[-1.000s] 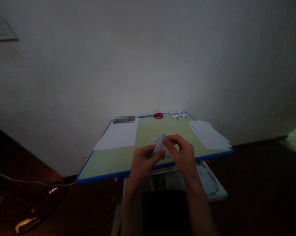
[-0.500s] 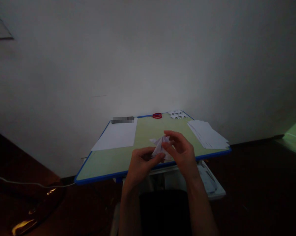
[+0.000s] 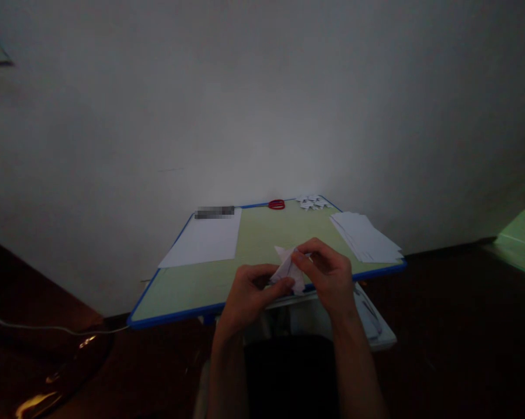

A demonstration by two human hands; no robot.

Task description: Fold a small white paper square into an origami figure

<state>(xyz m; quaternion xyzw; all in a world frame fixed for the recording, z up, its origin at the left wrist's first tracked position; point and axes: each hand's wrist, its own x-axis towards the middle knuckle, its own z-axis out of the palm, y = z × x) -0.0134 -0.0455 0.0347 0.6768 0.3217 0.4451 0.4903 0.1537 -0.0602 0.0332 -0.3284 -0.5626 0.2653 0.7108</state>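
Observation:
A small piece of folded white paper (image 3: 285,270), with pointed corners, is held up above the table's near edge between both hands. My left hand (image 3: 256,291) grips its lower left part, thumb across the front and fingers behind. My right hand (image 3: 327,270) pinches its upper right part between thumb and index finger. The fingers cover part of the folds, so the paper's full shape is hidden.
The green table (image 3: 262,233) has a blue rim and stands against a wall. White sheets (image 3: 205,238) lie at left under a pixelated dark object (image 3: 214,212). Red-handled scissors (image 3: 277,204), several folded paper pieces (image 3: 312,202) and a paper stack (image 3: 367,235) lie back and right.
My right thumb and index finger have closed together on the paper's upper part. The paper has turned slightly in my hands, and the view has shifted a little.

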